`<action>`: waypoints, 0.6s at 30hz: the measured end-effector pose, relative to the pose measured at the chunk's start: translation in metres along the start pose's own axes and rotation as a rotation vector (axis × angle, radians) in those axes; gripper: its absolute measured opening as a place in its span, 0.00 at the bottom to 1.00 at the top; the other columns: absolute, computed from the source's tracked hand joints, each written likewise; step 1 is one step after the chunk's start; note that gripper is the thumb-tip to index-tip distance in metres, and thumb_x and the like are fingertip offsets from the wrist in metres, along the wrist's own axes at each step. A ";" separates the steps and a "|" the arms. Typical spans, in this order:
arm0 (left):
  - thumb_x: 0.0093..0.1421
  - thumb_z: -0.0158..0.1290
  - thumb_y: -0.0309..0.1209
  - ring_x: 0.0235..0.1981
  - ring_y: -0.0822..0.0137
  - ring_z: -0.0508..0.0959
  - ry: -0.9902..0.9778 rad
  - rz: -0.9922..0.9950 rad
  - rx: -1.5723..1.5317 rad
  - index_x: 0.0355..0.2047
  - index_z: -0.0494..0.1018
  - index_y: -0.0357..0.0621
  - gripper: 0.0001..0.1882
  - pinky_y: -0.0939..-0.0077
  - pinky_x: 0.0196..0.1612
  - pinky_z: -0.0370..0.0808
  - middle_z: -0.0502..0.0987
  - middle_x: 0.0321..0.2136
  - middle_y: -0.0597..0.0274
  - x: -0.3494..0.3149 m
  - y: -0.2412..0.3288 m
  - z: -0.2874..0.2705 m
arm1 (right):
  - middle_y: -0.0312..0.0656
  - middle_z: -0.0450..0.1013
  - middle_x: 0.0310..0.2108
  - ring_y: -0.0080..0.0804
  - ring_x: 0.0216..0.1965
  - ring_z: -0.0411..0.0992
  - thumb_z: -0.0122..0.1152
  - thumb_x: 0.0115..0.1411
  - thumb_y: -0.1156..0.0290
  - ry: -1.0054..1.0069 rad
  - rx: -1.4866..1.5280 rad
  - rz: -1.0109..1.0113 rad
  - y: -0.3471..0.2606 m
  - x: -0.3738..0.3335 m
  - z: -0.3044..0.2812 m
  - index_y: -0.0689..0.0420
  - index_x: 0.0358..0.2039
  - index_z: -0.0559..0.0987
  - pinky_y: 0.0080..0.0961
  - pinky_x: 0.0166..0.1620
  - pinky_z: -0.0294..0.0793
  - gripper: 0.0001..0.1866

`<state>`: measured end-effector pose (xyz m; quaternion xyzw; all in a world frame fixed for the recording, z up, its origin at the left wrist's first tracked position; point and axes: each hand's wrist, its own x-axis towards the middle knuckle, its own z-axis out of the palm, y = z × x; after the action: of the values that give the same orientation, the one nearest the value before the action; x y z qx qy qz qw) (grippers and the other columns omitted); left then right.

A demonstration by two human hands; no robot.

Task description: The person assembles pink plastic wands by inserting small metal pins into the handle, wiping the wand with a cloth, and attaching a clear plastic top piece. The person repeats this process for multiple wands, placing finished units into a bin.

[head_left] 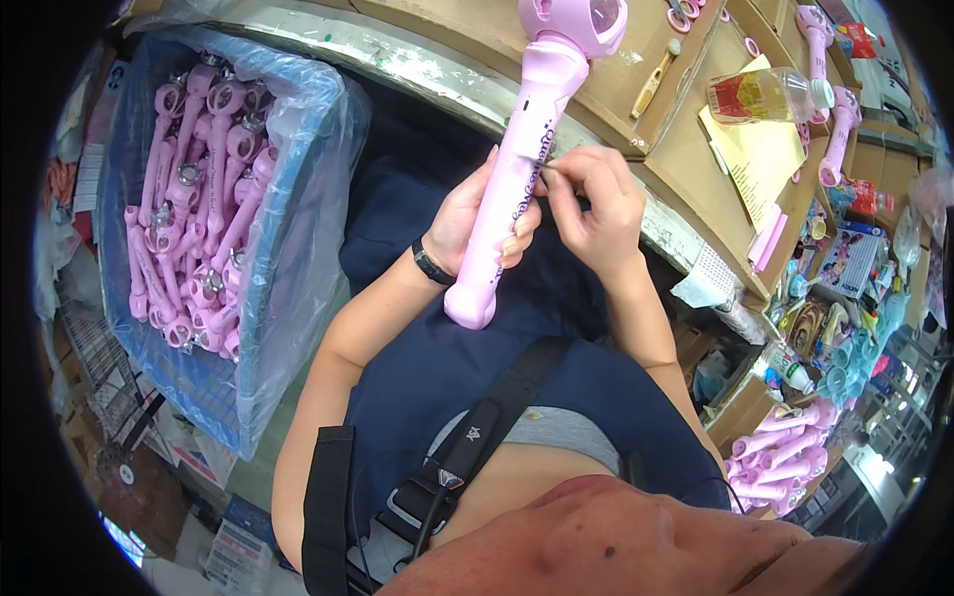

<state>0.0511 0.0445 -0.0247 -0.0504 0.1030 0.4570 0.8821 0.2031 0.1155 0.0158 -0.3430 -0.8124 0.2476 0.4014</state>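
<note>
Pink wand toy [517,169] slants head-up away from her, left hand [475,221] wrapped around its handle, right hand [593,204] fingers pinching at its side.

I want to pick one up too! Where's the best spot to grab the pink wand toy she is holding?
Probably the long straight handle of the pink wand toy, wrapped from the side, as the left hand does. It is slim and even, while the round head on top is bulky. The right hand pinches near its lettering.
</note>
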 end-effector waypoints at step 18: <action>0.65 0.30 0.60 0.15 0.67 0.73 0.037 0.024 0.039 0.40 0.67 0.41 0.33 0.74 0.17 0.73 0.72 0.21 0.58 0.000 -0.001 -0.001 | 0.38 0.69 0.39 0.23 0.34 0.69 0.54 0.61 0.77 -0.122 1.025 0.467 -0.010 0.015 -0.013 0.61 0.38 0.71 0.20 0.38 0.70 0.06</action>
<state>0.0521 0.0440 -0.0261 -0.0404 0.1286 0.4645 0.8753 0.2031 0.1218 0.0372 -0.2600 -0.5126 0.7120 0.4033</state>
